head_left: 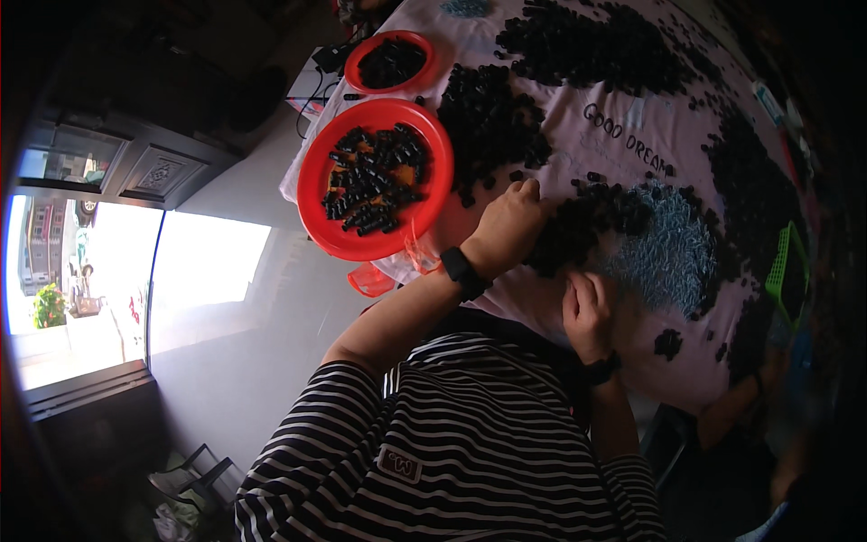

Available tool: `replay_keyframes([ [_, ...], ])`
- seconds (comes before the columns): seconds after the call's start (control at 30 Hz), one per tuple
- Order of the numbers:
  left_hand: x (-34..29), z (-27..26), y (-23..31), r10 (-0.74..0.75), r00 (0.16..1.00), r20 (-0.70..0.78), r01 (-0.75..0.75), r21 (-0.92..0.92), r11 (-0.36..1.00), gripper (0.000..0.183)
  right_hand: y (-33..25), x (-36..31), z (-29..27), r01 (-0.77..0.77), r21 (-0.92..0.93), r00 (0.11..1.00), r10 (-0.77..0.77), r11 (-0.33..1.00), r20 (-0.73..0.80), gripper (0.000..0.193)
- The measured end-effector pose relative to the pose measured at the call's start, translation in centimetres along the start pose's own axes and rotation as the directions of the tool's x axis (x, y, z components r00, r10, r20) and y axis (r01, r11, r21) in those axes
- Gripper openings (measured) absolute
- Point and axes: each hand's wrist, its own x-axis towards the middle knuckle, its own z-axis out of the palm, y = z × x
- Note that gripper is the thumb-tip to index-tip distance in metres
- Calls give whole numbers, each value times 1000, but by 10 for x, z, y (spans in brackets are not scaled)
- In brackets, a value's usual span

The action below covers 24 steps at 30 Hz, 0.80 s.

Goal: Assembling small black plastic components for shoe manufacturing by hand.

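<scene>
My left hand [510, 226] is closed above the cloth, between a heap of black pieces [492, 113] and a smaller black pile [578, 226]. Its fingers curl under, hiding whatever they may hold. Closer to my body, my right hand [589, 312] has its fingers bent together beside the blue pile [673, 248] of small slim parts. Anything in that grip is too small or covered to name. A large red plate [312, 194] to the left of my left hand bears several short black tubular pieces [366, 181].
A smaller red bowl [350, 72] of black pieces stands behind the large plate. More black heaps [587, 45] spread over the pink cloth [560, 126]. A green basket [784, 271] is at the right edge, near another person's arm [730, 406]. Red plastic [368, 280] hangs by the table's edge.
</scene>
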Motion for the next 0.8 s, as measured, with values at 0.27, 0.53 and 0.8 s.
replay_keyframes([
  [0.27,-15,-12,0,-123,974,-192,104,-109,989,20,4,-7,5,-35,2,999,35,999,-5,27],
  [0.53,-60,-48,-1,-260,888,380,461,-741,488,41,-11,9,-9,-26,53,999,27,998,-18,29],
  [0.8,-94,-30,15,-112,800,589,591,-807,-21,27,-9,31,-4,44,-123,997,-35,991,76,23],
])
